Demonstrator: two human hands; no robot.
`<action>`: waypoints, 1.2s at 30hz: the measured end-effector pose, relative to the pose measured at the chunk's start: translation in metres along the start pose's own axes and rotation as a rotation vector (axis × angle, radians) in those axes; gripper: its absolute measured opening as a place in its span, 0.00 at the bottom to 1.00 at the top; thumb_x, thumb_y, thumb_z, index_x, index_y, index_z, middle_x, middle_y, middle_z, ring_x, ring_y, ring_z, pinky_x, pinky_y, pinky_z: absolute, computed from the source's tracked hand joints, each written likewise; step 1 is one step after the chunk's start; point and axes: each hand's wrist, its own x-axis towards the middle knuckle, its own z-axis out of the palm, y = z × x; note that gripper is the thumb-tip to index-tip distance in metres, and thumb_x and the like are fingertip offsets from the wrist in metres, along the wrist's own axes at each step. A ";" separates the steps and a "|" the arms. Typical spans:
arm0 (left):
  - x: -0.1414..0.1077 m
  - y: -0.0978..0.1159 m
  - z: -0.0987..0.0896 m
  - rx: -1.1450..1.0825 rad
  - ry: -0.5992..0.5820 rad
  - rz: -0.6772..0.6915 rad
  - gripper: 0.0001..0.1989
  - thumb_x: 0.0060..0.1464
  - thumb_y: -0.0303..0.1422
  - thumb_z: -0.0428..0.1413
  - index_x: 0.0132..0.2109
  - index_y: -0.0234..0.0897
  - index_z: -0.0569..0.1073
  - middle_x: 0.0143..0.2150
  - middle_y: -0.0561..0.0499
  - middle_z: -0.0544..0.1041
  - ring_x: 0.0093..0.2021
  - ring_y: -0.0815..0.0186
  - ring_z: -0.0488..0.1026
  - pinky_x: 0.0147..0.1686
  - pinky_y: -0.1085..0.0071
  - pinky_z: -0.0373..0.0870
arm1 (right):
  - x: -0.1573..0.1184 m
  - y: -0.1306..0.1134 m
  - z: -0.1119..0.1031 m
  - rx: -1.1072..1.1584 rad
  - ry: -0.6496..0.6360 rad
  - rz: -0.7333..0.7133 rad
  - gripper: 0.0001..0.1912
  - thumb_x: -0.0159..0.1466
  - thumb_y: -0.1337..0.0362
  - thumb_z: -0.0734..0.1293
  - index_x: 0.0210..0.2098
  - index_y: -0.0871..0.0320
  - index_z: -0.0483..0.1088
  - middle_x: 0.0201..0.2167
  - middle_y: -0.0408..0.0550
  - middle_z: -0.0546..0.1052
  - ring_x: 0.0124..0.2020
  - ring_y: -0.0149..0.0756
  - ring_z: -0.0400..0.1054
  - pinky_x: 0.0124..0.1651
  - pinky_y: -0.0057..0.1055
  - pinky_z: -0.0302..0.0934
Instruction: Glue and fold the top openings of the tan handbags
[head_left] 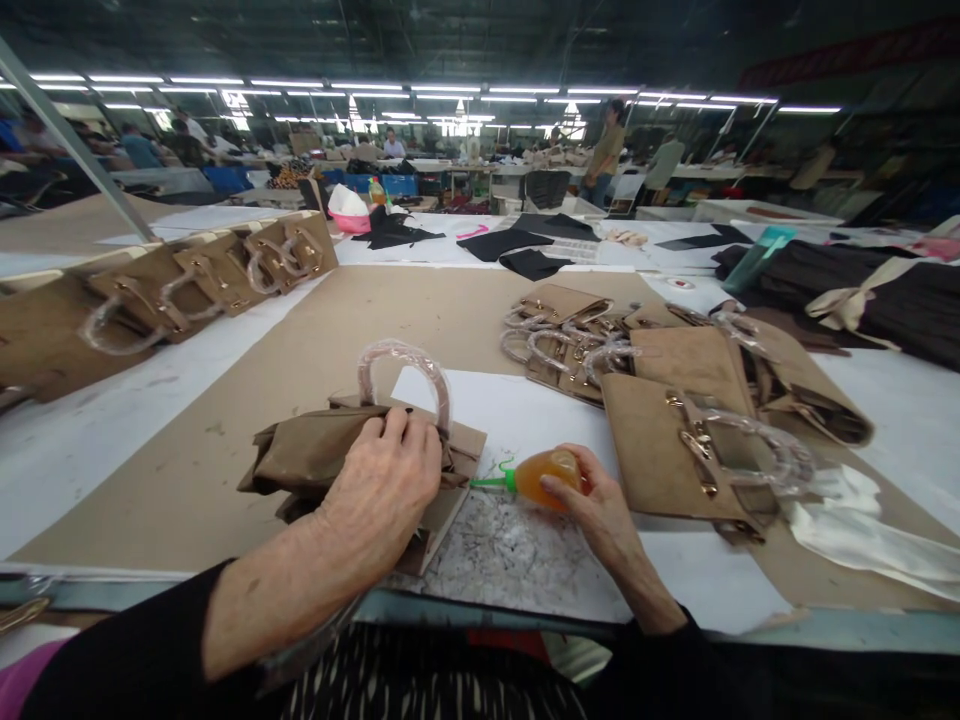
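On the table in front of me lies a brown handbag (300, 450), its dark lining pulled out and its plastic-wrapped handle (405, 360) standing up. My left hand (394, 465) rests over the bag with its fingers curled onto the lining; the fingertips press into the fabric. My right hand (596, 490) grips a squeeze bottle (547, 478) of amber liquid, tipped on its side. The bottle's green nozzle (491, 483) points left, and its tip is at the bag's right edge. Whether the tip touches the bag I cannot tell.
Several finished-looking handbags (675, 400) are piled on the right. More bags (202, 290) stand in a row at the left. White paper (510, 400) lies under the work. Black fabric pieces (517, 245) and a pink bowl (349, 215) are farther back. People work in the background.
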 end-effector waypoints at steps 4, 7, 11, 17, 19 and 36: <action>-0.005 0.001 0.002 -0.009 -0.014 0.011 0.13 0.51 0.20 0.49 0.42 0.25 0.75 0.37 0.38 0.74 0.38 0.53 0.70 0.33 0.60 0.69 | -0.004 0.001 0.000 0.013 -0.007 0.013 0.19 0.53 0.55 0.73 0.40 0.55 0.68 0.32 0.44 0.73 0.34 0.43 0.67 0.36 0.34 0.63; -0.008 0.002 0.003 -0.007 -0.005 0.001 0.13 0.51 0.20 0.50 0.43 0.25 0.75 0.37 0.39 0.75 0.39 0.52 0.71 0.33 0.60 0.70 | -0.006 0.003 -0.001 0.034 -0.008 0.031 0.19 0.53 0.54 0.73 0.40 0.56 0.68 0.33 0.44 0.73 0.35 0.43 0.67 0.37 0.34 0.63; -0.011 0.003 0.002 -0.011 -0.012 -0.006 0.13 0.51 0.20 0.50 0.43 0.25 0.75 0.38 0.38 0.75 0.39 0.52 0.71 0.34 0.60 0.70 | -0.007 0.006 -0.002 0.064 -0.007 0.065 0.20 0.54 0.53 0.72 0.41 0.56 0.67 0.35 0.46 0.74 0.37 0.44 0.67 0.39 0.35 0.62; -0.012 0.004 0.000 -0.022 -0.024 -0.003 0.13 0.50 0.20 0.51 0.43 0.26 0.75 0.38 0.39 0.75 0.39 0.52 0.71 0.34 0.60 0.70 | -0.012 0.004 0.001 0.081 -0.026 0.100 0.22 0.51 0.51 0.73 0.40 0.56 0.68 0.34 0.46 0.75 0.37 0.45 0.68 0.38 0.35 0.62; -0.012 0.004 0.000 -0.026 -0.031 -0.008 0.13 0.51 0.20 0.51 0.43 0.26 0.75 0.38 0.39 0.75 0.39 0.52 0.71 0.34 0.59 0.70 | -0.015 0.002 0.002 0.084 -0.034 0.111 0.21 0.51 0.52 0.73 0.40 0.56 0.68 0.33 0.45 0.75 0.36 0.45 0.68 0.38 0.35 0.62; -0.012 0.004 0.002 -0.043 -0.047 0.009 0.13 0.51 0.20 0.50 0.43 0.25 0.74 0.40 0.38 0.75 0.41 0.51 0.70 0.35 0.59 0.69 | -0.046 -0.010 0.008 0.146 -0.127 0.157 0.19 0.54 0.55 0.72 0.42 0.55 0.68 0.35 0.44 0.75 0.37 0.42 0.67 0.40 0.34 0.60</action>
